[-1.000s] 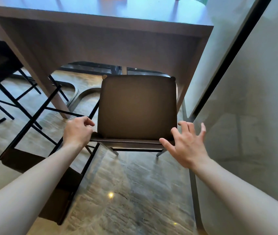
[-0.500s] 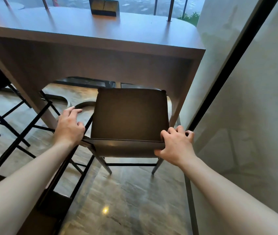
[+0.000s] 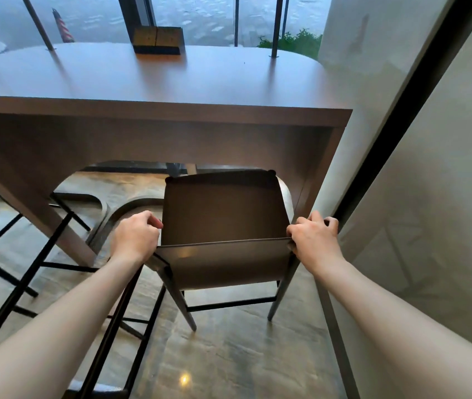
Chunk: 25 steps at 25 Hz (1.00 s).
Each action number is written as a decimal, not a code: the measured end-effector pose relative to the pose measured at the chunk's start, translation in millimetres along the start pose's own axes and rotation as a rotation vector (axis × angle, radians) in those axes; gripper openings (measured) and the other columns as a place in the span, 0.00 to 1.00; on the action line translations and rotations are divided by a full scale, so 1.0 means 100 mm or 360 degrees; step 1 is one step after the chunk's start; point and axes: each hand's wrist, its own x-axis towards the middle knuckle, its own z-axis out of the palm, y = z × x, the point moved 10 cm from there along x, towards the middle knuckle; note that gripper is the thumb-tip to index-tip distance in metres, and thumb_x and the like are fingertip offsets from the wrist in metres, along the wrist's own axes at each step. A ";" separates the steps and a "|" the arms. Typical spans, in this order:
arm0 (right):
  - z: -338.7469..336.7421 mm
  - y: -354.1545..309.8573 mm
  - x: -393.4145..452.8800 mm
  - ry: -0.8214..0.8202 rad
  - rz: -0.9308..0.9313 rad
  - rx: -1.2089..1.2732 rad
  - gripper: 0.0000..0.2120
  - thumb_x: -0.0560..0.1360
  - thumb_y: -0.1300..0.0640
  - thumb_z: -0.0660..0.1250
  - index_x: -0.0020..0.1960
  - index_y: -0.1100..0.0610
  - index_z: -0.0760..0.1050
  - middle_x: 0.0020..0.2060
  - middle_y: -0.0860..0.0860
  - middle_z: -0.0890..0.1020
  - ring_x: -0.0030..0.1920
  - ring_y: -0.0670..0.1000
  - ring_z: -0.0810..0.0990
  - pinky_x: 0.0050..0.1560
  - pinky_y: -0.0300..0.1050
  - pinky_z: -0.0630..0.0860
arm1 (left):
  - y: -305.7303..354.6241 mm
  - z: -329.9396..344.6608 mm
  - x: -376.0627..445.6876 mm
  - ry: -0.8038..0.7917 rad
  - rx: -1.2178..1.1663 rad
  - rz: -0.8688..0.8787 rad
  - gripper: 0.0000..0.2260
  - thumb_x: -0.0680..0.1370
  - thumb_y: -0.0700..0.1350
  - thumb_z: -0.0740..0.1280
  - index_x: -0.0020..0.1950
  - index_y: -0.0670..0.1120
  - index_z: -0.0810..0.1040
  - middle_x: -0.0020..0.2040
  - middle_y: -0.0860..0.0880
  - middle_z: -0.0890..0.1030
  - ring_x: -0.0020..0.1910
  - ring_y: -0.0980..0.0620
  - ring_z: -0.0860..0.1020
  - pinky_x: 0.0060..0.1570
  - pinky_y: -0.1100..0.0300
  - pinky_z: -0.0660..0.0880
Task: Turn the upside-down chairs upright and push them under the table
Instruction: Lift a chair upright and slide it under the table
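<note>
Chair (image 3: 223, 214) stood upright on its legs at the right end of the bench (image 3: 154, 79), its seat front just under the bench's near edge, with open floor (image 3: 237, 355) behind it and a glass wall (image 3: 430, 226) close on the right. Left hand (image 3: 135, 240) and right hand (image 3: 314, 240) each had fingers clenched on a corner of the backrest top edge. Half a second earlier the chair sat lower in view, nearer the person. One more dark chair frame (image 3: 39, 266) stood at left.
</note>
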 end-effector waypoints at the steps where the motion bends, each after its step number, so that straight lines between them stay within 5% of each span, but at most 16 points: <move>1: 0.00 0.00 0.06 0.0000 0.0005 0.0002 0.09 0.78 0.54 0.67 0.57 0.48 0.80 0.55 0.47 0.81 0.62 0.54 0.71 0.62 0.56 0.65 | 0.02 0.01 0.06 -0.0014 -0.0006 0.0000 0.14 0.74 0.38 0.58 0.44 0.55 0.79 0.50 0.45 0.83 0.49 0.42 0.77 0.43 0.55 0.71; 17: -0.01 -0.01 0.45 0.0048 0.0069 -0.0058 0.11 0.75 0.51 0.71 0.58 0.48 0.81 0.56 0.49 0.81 0.62 0.56 0.72 0.62 0.58 0.67 | 0.12 0.01 0.41 0.0026 -0.0053 -0.0005 0.14 0.75 0.38 0.58 0.44 0.53 0.80 0.48 0.48 0.82 0.50 0.45 0.76 0.44 0.54 0.72; 21: 0.00 -0.01 0.49 -0.0062 0.0090 -0.0061 0.11 0.76 0.52 0.70 0.58 0.49 0.81 0.57 0.51 0.80 0.63 0.56 0.71 0.64 0.60 0.66 | 0.37 -0.09 0.32 0.0169 0.0041 0.0238 0.11 0.79 0.38 0.59 0.46 0.49 0.80 0.55 0.48 0.79 0.58 0.45 0.73 0.53 0.49 0.71; 25: 0.02 -0.01 0.52 -0.0143 0.0064 -0.0083 0.12 0.77 0.51 0.69 0.60 0.49 0.80 0.58 0.51 0.80 0.64 0.57 0.70 0.64 0.61 0.66 | 0.56 0.03 0.11 0.0017 0.0402 0.0460 0.13 0.82 0.50 0.56 0.56 0.50 0.80 0.61 0.49 0.78 0.61 0.46 0.73 0.60 0.48 0.66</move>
